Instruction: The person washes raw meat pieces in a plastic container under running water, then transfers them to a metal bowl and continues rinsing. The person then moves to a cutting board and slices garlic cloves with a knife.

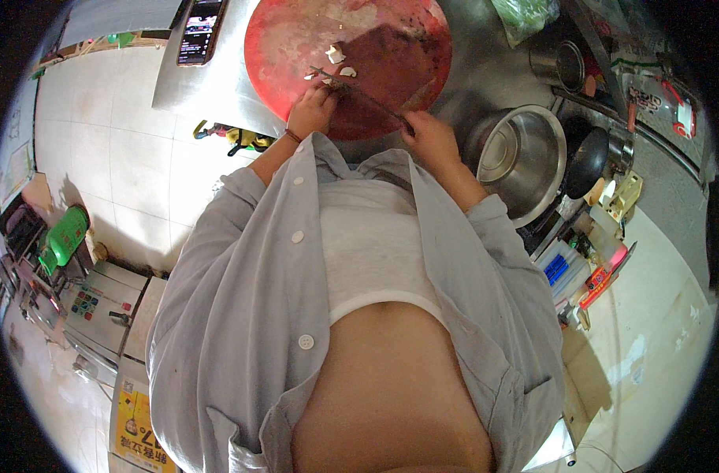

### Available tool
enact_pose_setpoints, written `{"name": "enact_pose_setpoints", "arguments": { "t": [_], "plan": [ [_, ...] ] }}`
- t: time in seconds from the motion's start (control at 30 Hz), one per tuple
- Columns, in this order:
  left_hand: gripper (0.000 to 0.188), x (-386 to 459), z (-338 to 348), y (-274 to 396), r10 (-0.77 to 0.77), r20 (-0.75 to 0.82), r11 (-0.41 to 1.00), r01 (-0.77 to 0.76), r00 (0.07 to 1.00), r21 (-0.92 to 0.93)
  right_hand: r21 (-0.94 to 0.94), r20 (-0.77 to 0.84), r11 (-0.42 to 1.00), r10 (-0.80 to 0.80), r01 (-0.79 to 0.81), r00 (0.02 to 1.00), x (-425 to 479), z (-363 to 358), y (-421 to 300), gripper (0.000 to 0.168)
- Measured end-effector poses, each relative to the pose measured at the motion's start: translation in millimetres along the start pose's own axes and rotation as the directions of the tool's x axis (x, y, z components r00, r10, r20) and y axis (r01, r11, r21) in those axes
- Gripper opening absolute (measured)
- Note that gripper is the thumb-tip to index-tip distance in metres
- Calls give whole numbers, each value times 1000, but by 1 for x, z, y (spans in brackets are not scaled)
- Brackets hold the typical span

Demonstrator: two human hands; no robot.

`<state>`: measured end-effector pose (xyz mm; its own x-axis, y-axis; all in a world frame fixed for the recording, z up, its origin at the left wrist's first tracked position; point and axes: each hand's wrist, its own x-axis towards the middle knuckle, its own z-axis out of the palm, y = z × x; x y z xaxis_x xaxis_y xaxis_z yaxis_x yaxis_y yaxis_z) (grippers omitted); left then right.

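A knife (362, 94), seen almost edge-on, slants across the red round cutting board (276, 35). My right hand (433, 139) grips its handle at the near right rim. My left hand (312, 109), with a dark band on its wrist, rests at the board's near left, fingers curled down beside the blade. What lies under those fingertips is hidden. Just beyond the blade sit a white food chunk (335, 54), possibly garlic, and a smaller white slice (348, 72). Another small white bit (309, 77) lies left of the blade's tip.
The board lies on a metal worktop (217, 88), with a lit phone (201, 32) to its left. To the right stand a large steel basin (522, 165), a black wok (587, 162) and a steel pot (557, 65). A green plastic bag (526, 18) is at the far right.
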<state>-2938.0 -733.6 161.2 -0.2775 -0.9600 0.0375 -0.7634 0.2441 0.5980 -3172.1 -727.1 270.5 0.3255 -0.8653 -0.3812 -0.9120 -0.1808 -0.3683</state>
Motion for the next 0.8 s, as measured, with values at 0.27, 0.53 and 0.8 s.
{"name": "enact_pose_setpoints", "arguments": {
  "t": [0.27, 0.53, 0.8],
  "plan": [
    [18, 1, 0, 4, 92, -5, 996, -92, 996, -8, 30, 0, 1000, -1, 1, 1000, -8, 5, -3, 19],
    [16, 2, 11, -7, 349, 33, 919, -349, 937, 182, -47, 150, 997, 74, -67, 986, 25, 14, -24, 19],
    [15, 1, 7, -4, 226, 85, 964, -235, 970, 124, 68, 15, 997, -32, 31, 999, 17, 13, -7, 25]
  ]
}}
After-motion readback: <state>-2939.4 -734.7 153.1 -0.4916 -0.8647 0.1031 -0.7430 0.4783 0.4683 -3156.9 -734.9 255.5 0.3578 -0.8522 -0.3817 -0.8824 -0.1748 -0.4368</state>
